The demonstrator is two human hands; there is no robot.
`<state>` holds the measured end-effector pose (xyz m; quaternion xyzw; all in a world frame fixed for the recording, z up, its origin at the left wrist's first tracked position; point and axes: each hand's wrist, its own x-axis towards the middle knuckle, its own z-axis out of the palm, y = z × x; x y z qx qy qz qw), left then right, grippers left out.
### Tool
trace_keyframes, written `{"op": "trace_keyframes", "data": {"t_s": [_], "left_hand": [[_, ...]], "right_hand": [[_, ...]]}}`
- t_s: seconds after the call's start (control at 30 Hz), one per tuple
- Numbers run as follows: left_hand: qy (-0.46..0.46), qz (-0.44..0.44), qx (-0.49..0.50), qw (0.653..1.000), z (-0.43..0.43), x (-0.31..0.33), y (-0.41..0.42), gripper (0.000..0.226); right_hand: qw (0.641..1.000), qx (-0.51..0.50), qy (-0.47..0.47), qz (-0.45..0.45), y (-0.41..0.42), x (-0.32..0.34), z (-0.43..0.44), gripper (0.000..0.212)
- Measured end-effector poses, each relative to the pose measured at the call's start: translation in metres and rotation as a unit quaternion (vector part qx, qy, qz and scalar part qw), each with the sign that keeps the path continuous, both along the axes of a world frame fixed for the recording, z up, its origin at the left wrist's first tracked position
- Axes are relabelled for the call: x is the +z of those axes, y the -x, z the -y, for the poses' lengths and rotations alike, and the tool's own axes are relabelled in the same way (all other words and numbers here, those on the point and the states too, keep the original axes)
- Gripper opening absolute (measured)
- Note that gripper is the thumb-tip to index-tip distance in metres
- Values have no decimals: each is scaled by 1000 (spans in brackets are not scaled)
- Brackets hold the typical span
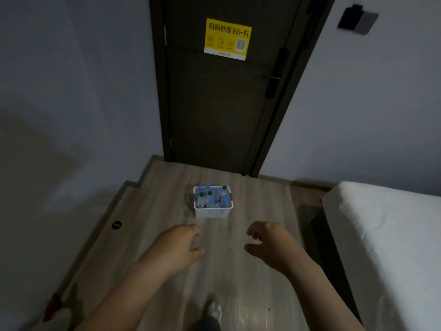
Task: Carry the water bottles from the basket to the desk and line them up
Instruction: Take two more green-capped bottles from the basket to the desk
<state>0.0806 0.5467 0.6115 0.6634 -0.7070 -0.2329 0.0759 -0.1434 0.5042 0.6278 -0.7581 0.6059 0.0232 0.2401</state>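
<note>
Where the wooden floor (250,271) runs between the wall (71,115) on the left and the bed (393,235) on the right, it ends at a closed door (214,115). The white basket (212,212) stands before that door, with the water bottles (211,199) upright inside. The left hand (176,244) and the right hand (269,242) hover short of it, the 2 apart, fingers loosely curled, holding nothing.

Both bare forearms stretched forward, left hand (177,244) and right hand (269,243) empty, fingers loosely curled, palms facing inward
</note>
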Motion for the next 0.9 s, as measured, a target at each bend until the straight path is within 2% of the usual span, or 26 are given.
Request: {"op": "trace_keyframes", "data": {"t_s": [0.5, 0.7, 0.9], "left_hand": [[-19, -36, 53, 998, 225, -29, -26, 33], [-46, -29, 55, 997, 297, -39, -35, 30], [-70, -59, 57, 994, 370, -65, -56, 19]], "right_hand": [[999, 50, -7, -1, -20, -39, 254, 36], [998, 47, -29, -3, -29, -57, 330, 36], [997, 54, -51, -15, -46, -82, 398, 36]]}}
